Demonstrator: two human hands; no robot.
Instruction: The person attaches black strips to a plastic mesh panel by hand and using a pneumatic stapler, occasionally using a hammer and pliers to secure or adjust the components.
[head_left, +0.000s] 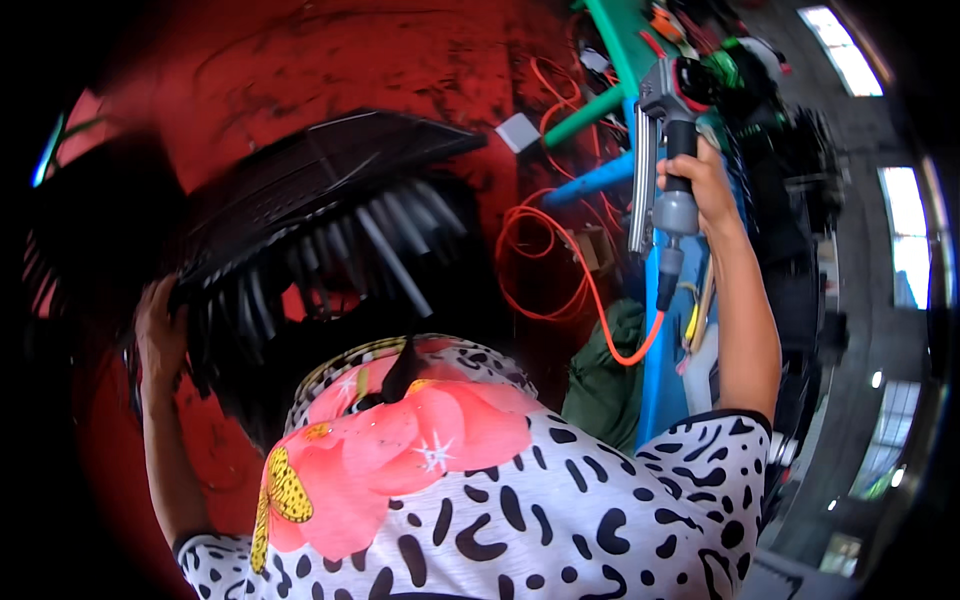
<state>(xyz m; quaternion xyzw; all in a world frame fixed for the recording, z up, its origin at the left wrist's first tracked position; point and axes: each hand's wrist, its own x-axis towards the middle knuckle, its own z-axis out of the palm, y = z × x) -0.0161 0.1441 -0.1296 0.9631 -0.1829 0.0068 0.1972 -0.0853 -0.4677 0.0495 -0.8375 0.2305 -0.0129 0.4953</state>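
Note:
My right hand (708, 178) is raised at the right, wrapped round the black grip of a pneumatic staple gun (676, 212) with a grey body and a long metal magazine. An orange air hose (600, 315) runs into the end of its handle. At the left, my left hand (160, 325) grips the near left edge of a large black panel (330, 150). Many dark strips (385, 250) hang from the panel's near side, blurred. The fingertips of my left hand are partly hidden in shadow against the panel.
Below lies a worn red surface (420, 60). Blue (590, 182) and green (585, 118) frame bars stand at the right, with hose coils among them. A green cloth bundle (605, 375) lies nearby, next to a small cardboard box (595, 248). A white square piece (517, 132) sits beyond the panel.

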